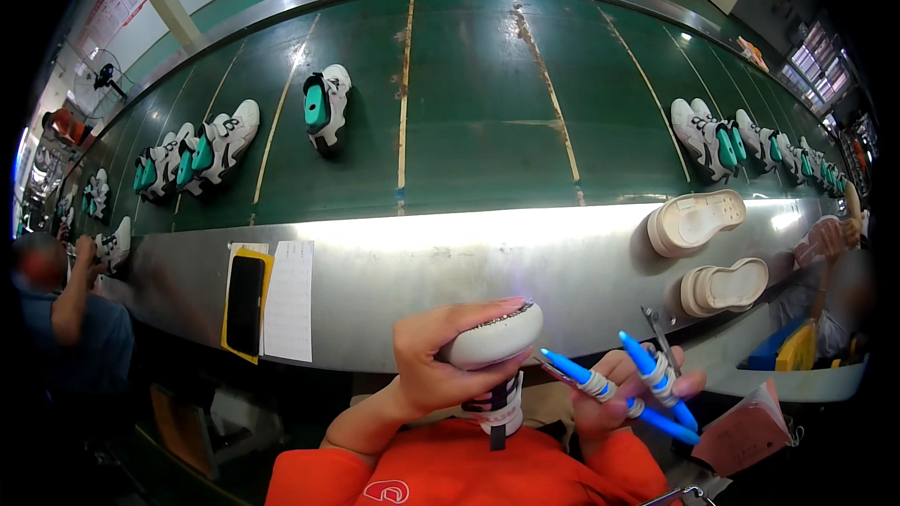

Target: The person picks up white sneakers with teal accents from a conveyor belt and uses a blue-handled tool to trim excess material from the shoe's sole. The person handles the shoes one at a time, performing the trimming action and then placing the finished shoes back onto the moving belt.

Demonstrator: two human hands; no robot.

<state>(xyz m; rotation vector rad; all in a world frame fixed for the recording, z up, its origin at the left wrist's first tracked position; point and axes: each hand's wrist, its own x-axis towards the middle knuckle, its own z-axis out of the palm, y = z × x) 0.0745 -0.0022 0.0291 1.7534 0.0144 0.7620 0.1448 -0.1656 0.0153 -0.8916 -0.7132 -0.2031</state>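
My left hand (pixel 433 354) is closed round a white shoe (pixel 497 337) in front of my chest. One rounded white end of it points away from me, with a dark, speckled edge under my fingers. A dark strap hangs at its near end. To the right, my right hand (pixel 600 405) grips blue pen-shaped tools (pixel 653 370) with pale bands wound round them. Thin metal pieces show beside their blue tips; how they are joined, I cannot make out. The tips of one tool come close to the shoe; whether they touch, I cannot tell.
Beyond the metal ledge (pixel 450 258), a green conveyor belt (pixel 478 84) carries white shoes (pixel 326 105) with teal inserts. A phone (pixel 246 305) lies on papers at left. Two cream shoe-shaped forms (pixel 698 222) stand at right. People sit at both sides. A pink booklet (pixel 747 431) is lower right.
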